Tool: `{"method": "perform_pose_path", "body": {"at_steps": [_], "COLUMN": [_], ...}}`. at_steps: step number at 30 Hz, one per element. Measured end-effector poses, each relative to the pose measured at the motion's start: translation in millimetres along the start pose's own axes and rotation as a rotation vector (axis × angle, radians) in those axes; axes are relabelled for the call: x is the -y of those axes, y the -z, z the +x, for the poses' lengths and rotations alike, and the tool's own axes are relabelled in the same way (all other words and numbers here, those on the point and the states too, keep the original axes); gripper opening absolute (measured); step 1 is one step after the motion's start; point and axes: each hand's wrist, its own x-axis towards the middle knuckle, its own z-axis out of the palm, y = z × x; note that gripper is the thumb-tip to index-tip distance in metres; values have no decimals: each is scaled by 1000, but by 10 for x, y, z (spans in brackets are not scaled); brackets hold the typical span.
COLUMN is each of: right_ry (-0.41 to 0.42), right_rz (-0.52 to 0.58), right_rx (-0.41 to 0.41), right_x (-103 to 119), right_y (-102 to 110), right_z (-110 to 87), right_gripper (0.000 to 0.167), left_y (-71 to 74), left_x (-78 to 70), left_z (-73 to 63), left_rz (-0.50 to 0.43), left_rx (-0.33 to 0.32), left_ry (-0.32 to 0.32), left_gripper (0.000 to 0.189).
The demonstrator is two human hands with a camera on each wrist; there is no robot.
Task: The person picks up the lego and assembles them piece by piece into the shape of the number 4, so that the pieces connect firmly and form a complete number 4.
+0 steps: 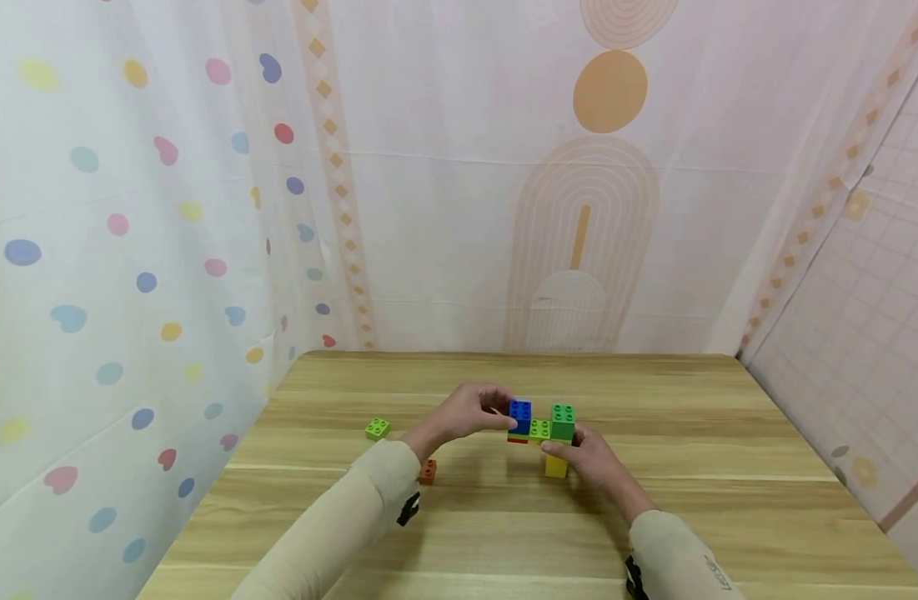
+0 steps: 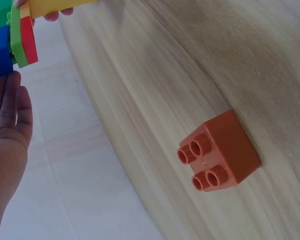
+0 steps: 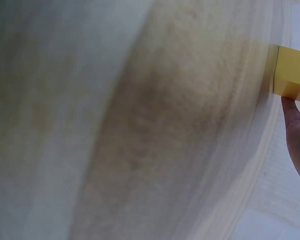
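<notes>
A built piece of toy building blocks stands between both hands. Its blue block (image 1: pixel 519 415) is pinched between the thumb and fingers of my left hand (image 1: pixel 469 414). Under and beside the blue one run a light green block (image 1: pixel 539 428) and a thin red block (image 2: pixel 29 37). On the other end a green block (image 1: pixel 562 422) sits above a yellow block (image 1: pixel 555 467), which also shows at the edge of the right wrist view. Around this end my right hand (image 1: pixel 589 457) grips the piece, thumb in front and fingers largely hidden behind.
On the wooden table (image 1: pixel 489 550), an orange-brown block (image 2: pixel 225 152) with a sloped side lies by the left forearm, partly covered by it in the head view. Farther left lies a loose light green block (image 1: pixel 378 429). Patterned curtains (image 1: pixel 443 208) hang behind the table.
</notes>
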Motion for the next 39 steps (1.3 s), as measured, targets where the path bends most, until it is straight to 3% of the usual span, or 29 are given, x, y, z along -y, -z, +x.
{"method": "perform_pose_path", "body": {"at_steps": [39], "right_ry": [35], "right_rz": [25], "right_rx": [38], "right_x": [-28], "right_y": [20], "right_z": [20], "right_gripper": [44], "left_y": [-2], "left_x": [38], "left_z": [14], "left_rz": [54], "left_rx": [15], "left_ry": [11], "left_gripper": [28]}}
